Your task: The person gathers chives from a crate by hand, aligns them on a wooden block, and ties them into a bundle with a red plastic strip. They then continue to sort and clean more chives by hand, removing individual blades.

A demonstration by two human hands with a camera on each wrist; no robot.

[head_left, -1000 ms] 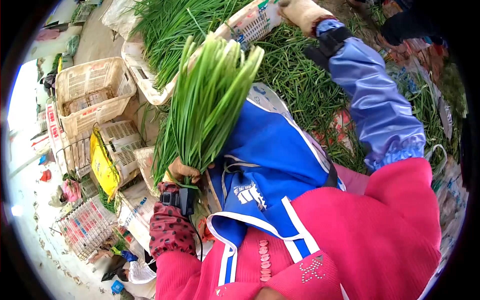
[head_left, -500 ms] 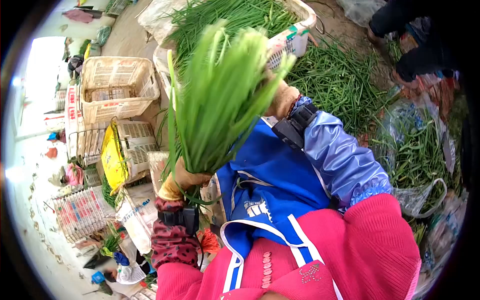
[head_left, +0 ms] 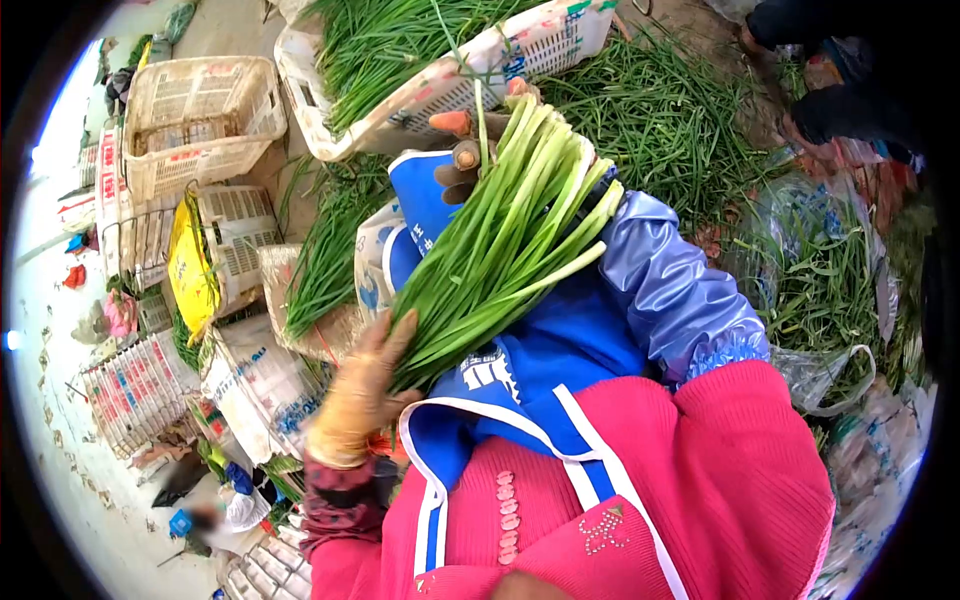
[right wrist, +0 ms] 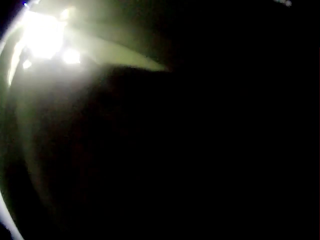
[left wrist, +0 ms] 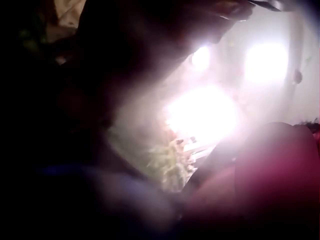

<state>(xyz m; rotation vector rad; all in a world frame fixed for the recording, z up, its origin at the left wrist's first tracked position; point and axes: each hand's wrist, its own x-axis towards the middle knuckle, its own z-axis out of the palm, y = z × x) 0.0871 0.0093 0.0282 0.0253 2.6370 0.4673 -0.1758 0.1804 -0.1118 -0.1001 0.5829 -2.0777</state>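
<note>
A bunch of garlic chives lies slanted in front of the blue apron, pale stem ends toward the upper right. My gloved left hand is at the bunch's lower left end, its fingers extended against the green leaves. Beneath the upper part of the bunch is my right hand, mostly covered; its spread, orange-tipped fingers stick out on the left side and carry the chives. In the left wrist view, glare and dark blur hide the hand's work. The right wrist view is nearly black with a bright patch.
A white plastic crate full of chives stands ahead. Loose chives cover the ground to the right, beside a plastic bag of greens. On the left are an openwork crate, a yellow bag and more chives.
The bunch has gone from upright in my left hand's grip to lying slanted across my right hand. The left hand has loosened its hold; the right has come in from the crate.
</note>
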